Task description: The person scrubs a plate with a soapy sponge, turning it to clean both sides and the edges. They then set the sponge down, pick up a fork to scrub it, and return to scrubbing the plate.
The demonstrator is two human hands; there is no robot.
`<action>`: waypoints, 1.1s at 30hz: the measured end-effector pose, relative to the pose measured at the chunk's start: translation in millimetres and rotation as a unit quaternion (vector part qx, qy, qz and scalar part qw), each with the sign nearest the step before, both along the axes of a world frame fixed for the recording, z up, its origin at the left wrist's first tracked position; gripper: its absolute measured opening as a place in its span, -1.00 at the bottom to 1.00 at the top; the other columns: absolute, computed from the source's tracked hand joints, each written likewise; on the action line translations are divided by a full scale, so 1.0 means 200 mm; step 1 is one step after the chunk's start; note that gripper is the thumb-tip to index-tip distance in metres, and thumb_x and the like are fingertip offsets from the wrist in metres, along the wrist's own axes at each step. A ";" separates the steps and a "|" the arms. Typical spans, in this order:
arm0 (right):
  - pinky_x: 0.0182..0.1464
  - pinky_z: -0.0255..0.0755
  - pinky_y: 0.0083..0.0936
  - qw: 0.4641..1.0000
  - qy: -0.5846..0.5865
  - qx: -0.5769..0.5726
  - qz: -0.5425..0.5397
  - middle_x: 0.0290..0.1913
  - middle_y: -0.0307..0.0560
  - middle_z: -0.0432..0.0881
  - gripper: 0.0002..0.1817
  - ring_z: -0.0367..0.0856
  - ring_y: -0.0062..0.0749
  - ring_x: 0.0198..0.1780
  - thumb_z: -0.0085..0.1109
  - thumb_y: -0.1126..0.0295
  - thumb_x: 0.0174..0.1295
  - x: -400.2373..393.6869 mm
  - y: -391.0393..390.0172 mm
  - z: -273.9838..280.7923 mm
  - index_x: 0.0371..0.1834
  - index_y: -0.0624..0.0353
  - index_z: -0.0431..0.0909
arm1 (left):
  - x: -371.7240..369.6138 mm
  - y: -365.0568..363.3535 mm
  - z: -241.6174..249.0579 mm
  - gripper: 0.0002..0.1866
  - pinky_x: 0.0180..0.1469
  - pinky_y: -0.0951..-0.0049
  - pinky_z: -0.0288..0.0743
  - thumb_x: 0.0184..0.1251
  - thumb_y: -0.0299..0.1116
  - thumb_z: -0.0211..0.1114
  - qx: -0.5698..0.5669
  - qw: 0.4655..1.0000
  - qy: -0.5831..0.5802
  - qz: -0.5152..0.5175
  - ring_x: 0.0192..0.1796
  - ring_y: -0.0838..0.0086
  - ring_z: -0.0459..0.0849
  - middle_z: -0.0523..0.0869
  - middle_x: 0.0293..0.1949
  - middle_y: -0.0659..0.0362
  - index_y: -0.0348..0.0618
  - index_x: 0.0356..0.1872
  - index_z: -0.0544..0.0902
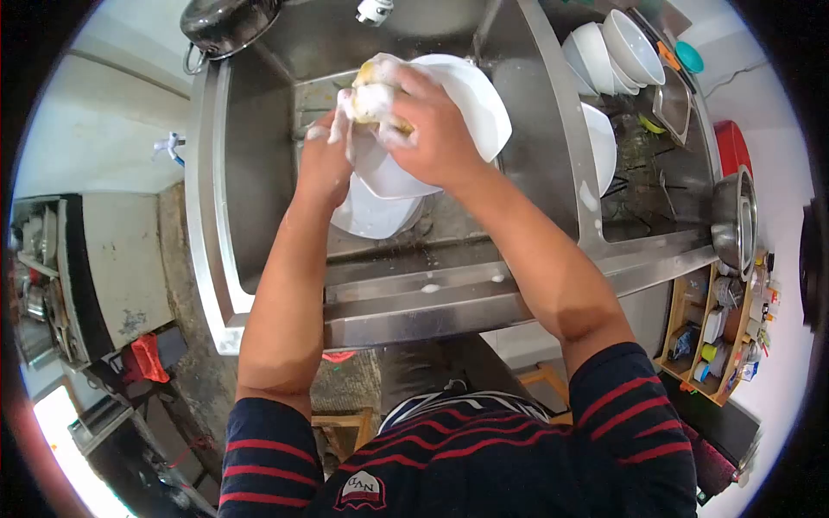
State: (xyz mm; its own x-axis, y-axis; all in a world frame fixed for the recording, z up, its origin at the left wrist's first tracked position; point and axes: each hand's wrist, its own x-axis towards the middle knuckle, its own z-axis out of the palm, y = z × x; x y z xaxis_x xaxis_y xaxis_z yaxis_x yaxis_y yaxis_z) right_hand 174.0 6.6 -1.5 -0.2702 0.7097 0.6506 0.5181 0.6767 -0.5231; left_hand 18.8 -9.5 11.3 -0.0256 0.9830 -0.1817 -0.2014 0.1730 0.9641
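Over the left basin of a steel sink (389,321), a yellow sponge (373,102) thick with white foam is gripped in my right hand (436,134). My left hand (326,160) is beside the sponge, at the left edge of a white angular plate (475,104); foam covers its fingers, which are curled at the plate's edge. The plate is tilted, and my right hand covers part of its face. Below it, another white plate (371,214) lies in the basin, partly hidden by the upper one.
A dark pot (226,24) stands at the sink's upper left corner. White bowls (632,47) and a white plate (599,147) are in the right basin. Metal bowls (732,223) stand at the far right, above a wooden rack (710,337). A tap (169,147) is on the left wall.
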 end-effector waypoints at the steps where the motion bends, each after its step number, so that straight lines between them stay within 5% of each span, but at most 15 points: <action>1: 0.27 0.34 -0.11 1.000 0.000 0.007 -0.001 0.20 0.20 0.50 -0.66 0.45 0.16 0.22 0.27 0.46 -0.06 0.01 0.01 0.02 -0.13 0.16 0.64 | -0.02 0.02 -0.02 -0.54 -0.18 0.51 0.50 0.48 -0.04 0.17 0.007 1.000 0.000 -0.001 -0.22 0.53 0.63 0.70 -0.21 0.15 -0.33 -0.01 0.61; 3: 0.28 0.34 -0.12 1.000 0.003 0.011 -0.006 0.21 0.17 0.50 -0.65 0.44 0.14 0.24 0.28 0.47 -0.07 0.07 0.03 0.05 -0.12 0.15 0.64 | -0.08 0.08 -0.12 -0.54 -0.19 0.50 0.51 0.48 -0.04 0.18 -0.003 0.995 0.014 -0.100 -0.24 0.52 0.63 0.70 -0.21 0.14 -0.32 0.00 0.61; 7: 0.26 0.34 -0.12 0.983 -0.036 -0.024 -0.177 0.25 0.23 0.48 -0.62 0.46 0.17 0.20 0.30 0.49 -0.05 0.28 0.12 0.02 -0.07 0.25 0.62 | -0.04 0.06 -0.04 -0.60 -0.27 0.54 0.47 0.52 -0.11 0.14 -0.020 0.998 -0.053 -0.024 -0.31 0.61 0.58 0.69 -0.28 0.23 -0.33 -0.10 0.65; 13: 0.24 0.35 -0.13 0.970 -0.029 -0.020 -0.241 0.19 0.28 0.51 -0.67 0.47 0.18 0.18 0.28 0.51 -0.03 0.23 0.08 0.03 -0.13 0.31 0.62 | -0.07 0.06 -0.05 -0.64 -0.34 0.55 0.45 0.51 -0.12 0.16 -0.024 0.999 -0.045 -0.020 -0.38 0.64 0.56 0.68 -0.38 0.26 -0.27 -0.16 0.68; 17: 0.30 0.31 -0.13 0.992 0.004 -0.015 -0.128 0.24 0.27 0.46 -0.64 0.43 0.18 0.23 0.25 0.52 0.00 0.13 0.08 -0.05 -0.05 0.25 0.62 | -0.01 0.05 -0.08 -0.65 -0.33 0.52 0.44 0.53 -0.16 0.12 0.029 0.998 0.044 -0.044 -0.36 0.64 0.54 0.70 -0.35 0.23 -0.26 -0.14 0.69; 22: 0.26 0.36 -0.13 0.998 0.018 -0.041 0.031 0.21 0.13 0.51 -0.62 0.45 0.13 0.23 0.29 0.40 -0.10 -0.03 -0.06 0.08 -0.10 -0.01 0.68 | -0.05 0.06 -0.07 -0.60 -0.25 0.55 0.51 0.54 -0.10 0.09 0.030 0.998 -0.045 -0.019 -0.28 0.57 0.64 0.71 -0.23 0.19 -0.29 -0.10 0.65; 25: 0.22 0.40 -0.16 0.986 -0.019 -0.076 0.146 0.16 0.07 0.55 -0.63 0.48 0.11 0.20 0.32 0.37 -0.11 -0.04 -0.11 0.11 -0.13 0.00 0.69 | -0.09 0.08 -0.04 -0.59 -0.17 0.49 0.59 0.53 -0.08 0.10 0.001 0.996 -0.094 -0.008 -0.24 0.50 0.70 0.72 -0.22 0.13 -0.30 -0.07 0.62; 33: 0.29 0.35 -0.15 0.999 -0.017 -0.035 0.015 0.20 0.12 0.53 -0.66 0.45 0.13 0.23 0.26 0.43 -0.02 0.07 0.02 0.04 -0.10 0.07 0.67 | -0.03 0.09 -0.15 -0.67 -0.28 0.51 0.44 0.55 -0.19 0.09 0.015 0.999 -0.019 -0.035 -0.34 0.65 0.53 0.70 -0.32 0.28 -0.24 -0.14 0.70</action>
